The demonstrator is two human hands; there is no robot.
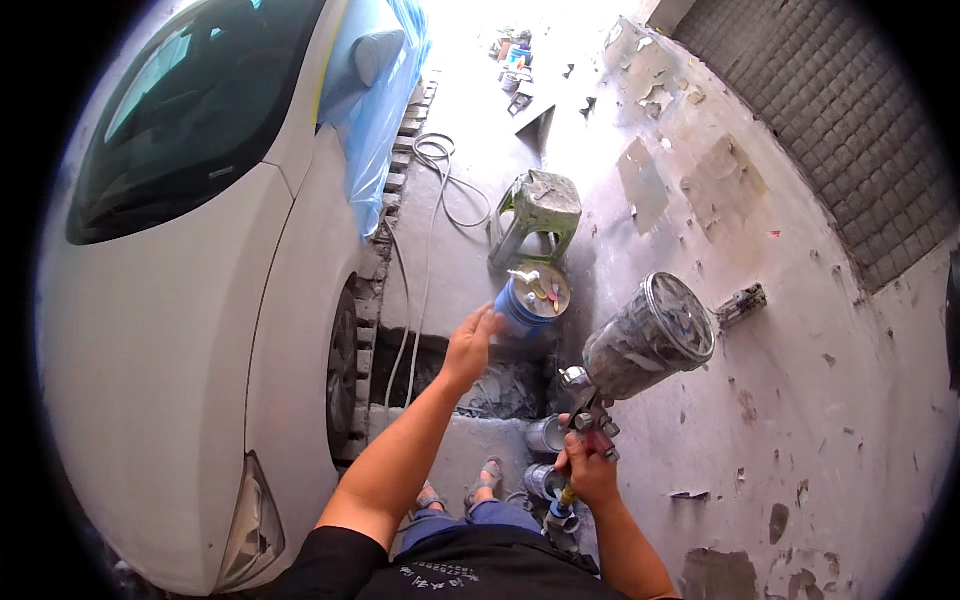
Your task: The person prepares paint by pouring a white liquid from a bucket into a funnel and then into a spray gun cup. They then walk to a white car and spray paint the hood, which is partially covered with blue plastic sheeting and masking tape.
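My right hand (590, 465) is wrapped round the handle of a spray gun (588, 398). A large paint-smeared cup (640, 345) with a round metal-rimmed lid sits on the gun, tilted up to the right. A hose fitting hangs below the grip. My left hand (470, 348) is reached forward beside a blue bucket (520, 315), its fingers smeared by motion. Whether they touch the bucket, I cannot tell. On the bucket's round top lie several small things, one white and one red.
A white car (180, 350) stands at the left, blue plastic sheeting (375, 120) over its far part. A paint-stained stool (545, 200) is behind the bucket. A hose (432, 215) loops across the floor. Open cans (545, 435) stand by my feet; a stained wall (780, 400) rises at the right.
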